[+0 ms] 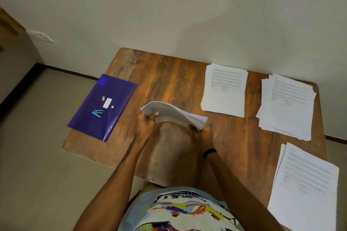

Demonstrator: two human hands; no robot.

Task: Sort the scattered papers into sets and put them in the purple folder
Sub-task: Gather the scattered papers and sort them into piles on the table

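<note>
A bent stack of white papers hangs above the middle of the wooden table. My left hand grips its left end and my right hand grips its right end. The purple folder lies flat at the table's left edge, partly overhanging it. Three more paper stacks lie on the table: one at the back, one at the far right, one at the near right.
A small blue stapler lies on the folder beside a white label. The table stands against a pale wall. Tiled floor lies to the left. A black band sits on my right wrist.
</note>
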